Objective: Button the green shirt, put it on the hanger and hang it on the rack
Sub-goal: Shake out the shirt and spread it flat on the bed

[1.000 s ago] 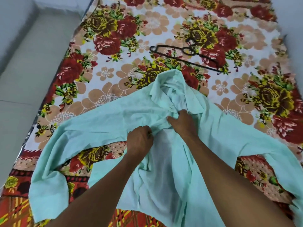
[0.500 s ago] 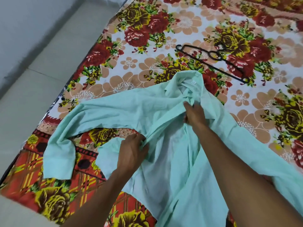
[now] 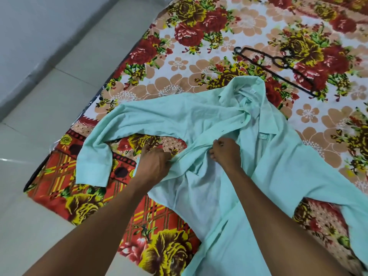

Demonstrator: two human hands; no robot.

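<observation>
The pale green shirt (image 3: 278,156) lies front up and open on a floral bed sheet (image 3: 179,62), collar pointing away from me, sleeves spread to both sides. My left hand (image 3: 155,164) pinches the left front edge of the green shirt below the chest. My right hand (image 3: 225,152) is closed on the same front edge a little further up, near small dark buttons. A black hanger (image 3: 278,66) lies flat on the sheet beyond the collar, apart from the shirt. No rack is in view.
The bed's left edge (image 3: 79,120) runs diagonally, with pale floor tiles (image 3: 39,96) beyond it on the left. The shirt's left sleeve cuff (image 3: 93,172) lies folded near that edge.
My right hand has come down from near the collar to the front edge beside my left hand. The view has shifted, so the bed's left edge and floor show more.
</observation>
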